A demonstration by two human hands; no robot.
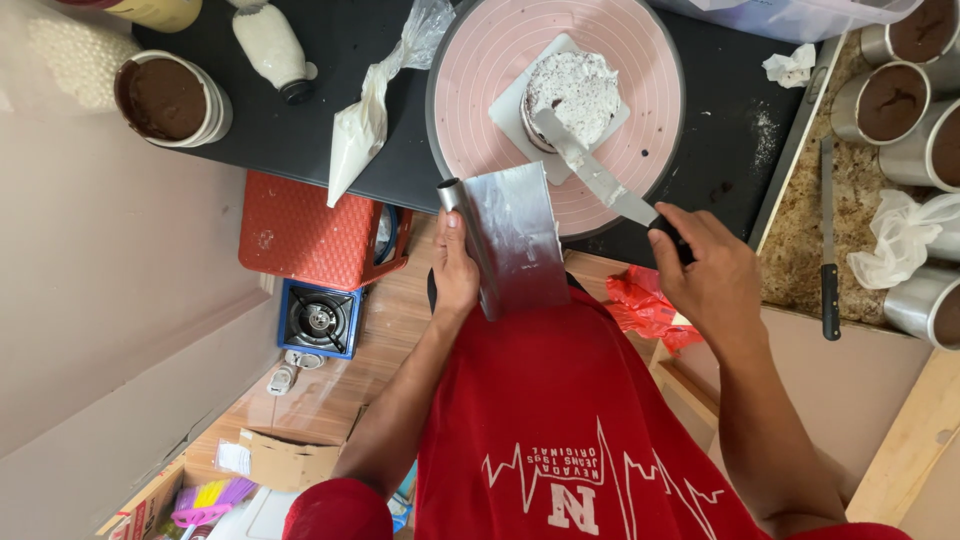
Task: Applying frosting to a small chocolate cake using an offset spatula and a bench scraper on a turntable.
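A small round cake coated in white cream sits on a white square board on a pink turntable. My right hand grips the black handle of a palette knife, whose cream-smeared blade rests against the cake's side and top. My left hand holds a flat metal scraper by its tubular edge, at the near rim of the turntable, away from the cake.
On the black worktop lie a cream-filled piping bag, a white bottle and a tub of chocolate cake. At right, several metal tins of cake, a long knife, crumpled plastic. A red stool and small stove stand below.
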